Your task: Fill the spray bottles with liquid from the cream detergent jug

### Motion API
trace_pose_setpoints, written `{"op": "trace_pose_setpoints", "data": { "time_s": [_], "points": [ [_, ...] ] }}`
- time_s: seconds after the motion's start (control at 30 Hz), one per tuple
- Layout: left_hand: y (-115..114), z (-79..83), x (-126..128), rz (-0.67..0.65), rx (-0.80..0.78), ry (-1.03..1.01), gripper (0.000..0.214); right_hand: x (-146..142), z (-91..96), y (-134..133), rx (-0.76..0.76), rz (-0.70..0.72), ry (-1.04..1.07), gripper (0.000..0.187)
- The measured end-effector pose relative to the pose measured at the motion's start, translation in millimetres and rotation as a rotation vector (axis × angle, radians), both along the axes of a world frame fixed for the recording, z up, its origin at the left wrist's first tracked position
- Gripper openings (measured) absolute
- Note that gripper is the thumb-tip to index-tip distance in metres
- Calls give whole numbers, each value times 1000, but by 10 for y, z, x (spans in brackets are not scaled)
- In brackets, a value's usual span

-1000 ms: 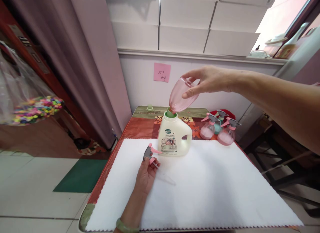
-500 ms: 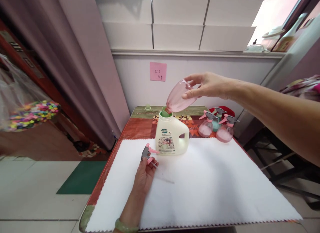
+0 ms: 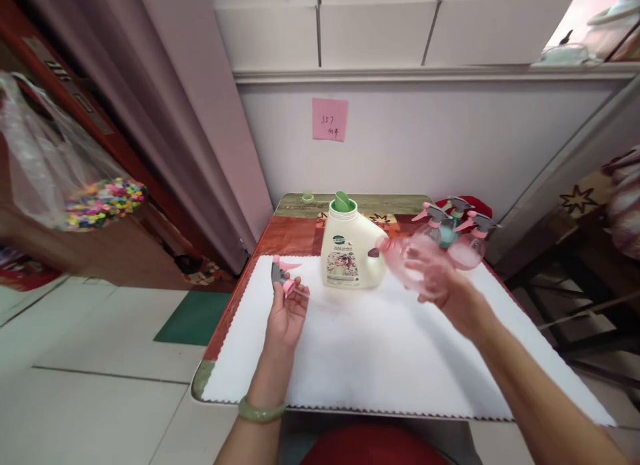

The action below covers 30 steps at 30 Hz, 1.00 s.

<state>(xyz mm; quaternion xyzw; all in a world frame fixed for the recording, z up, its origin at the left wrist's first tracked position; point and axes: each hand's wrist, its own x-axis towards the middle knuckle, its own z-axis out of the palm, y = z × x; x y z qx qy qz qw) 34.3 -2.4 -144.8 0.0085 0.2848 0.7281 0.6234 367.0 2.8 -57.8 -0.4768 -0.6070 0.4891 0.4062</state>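
Observation:
My right hand (image 3: 443, 288) grips a clear pink bottle (image 3: 407, 262) without its sprayer, held low and tilted just right of the cream detergent jug (image 3: 350, 252); both are blurred by motion. The jug stands upright on the white cloth (image 3: 390, 345) with its green spout open. My left hand (image 3: 286, 315), a green bangle on its wrist, holds a pink and grey spray head (image 3: 281, 273) with its thin tube, left of the jug.
Several pink and teal spray bottles (image 3: 463, 238) stand at the table's back right. A small green cap (image 3: 307, 196) lies at the table's far edge. A pink note (image 3: 330, 118) hangs on the wall. A bag of coloured bits (image 3: 100, 202) sits at left.
My right hand has brought the pink bottle down from over the jug's spout to the jug's right side. The camera tipped downward. The left hand kept hold of the spray head.

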Motion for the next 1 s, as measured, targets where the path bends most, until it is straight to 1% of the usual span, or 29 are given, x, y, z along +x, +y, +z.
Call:
{"op": "trace_pose_setpoints", "data": {
  "time_s": [0.03, 0.07, 0.13, 0.17, 0.23, 0.3, 0.37, 0.5, 0.6, 0.67, 0.73, 0.8, 0.87, 1.0],
  "points": [
    [10, 96, -28, 22, 11, -17, 22, -27, -173, -160, -81, -60, 100, 48],
    [21, 195, -52, 43, 24, -34, 23, -55, -316, -302, -115, -110, 168, 46],
    [37, 384, -77, 86, 51, -64, 28, -102, -504, -515, -112, -157, 230, 49],
    [40, 467, -76, 103, 63, -78, 30, -117, -553, -584, -97, -168, 237, 54],
    [28, 601, -42, 124, 83, -99, 34, -128, -588, -658, -62, -163, 221, 64],
    [-1, 694, 23, 121, 95, -117, 35, -123, -586, -675, -14, -137, 184, 71],
    [-36, 758, 102, 105, 92, -134, 34, -120, -587, -669, 38, -116, 153, 73],
    [-96, 849, 272, 80, 49, -125, 33, -172, -619, -672, 87, -129, 161, 76],
    [-153, 878, 464, 54, 33, -48, 31, -289, -625, -706, 89, -118, 172, 76],
    [-208, 871, 637, 28, 60, 22, 25, -401, -615, -734, 95, -118, 179, 77],
    [-269, 851, 816, -26, 102, 66, 20, -522, -604, -759, 121, -148, 188, 79],
    [-322, 835, 961, -53, 96, 80, 22, -625, -599, -778, 165, -199, 200, 80],
    [-358, 833, 1047, -33, 63, 95, 23, -690, -600, -793, 223, -243, 209, 80],
    [-384, 865, 1086, 5, 45, 123, 21, -706, -619, -827, 400, -302, 153, 81]
  ]
}}
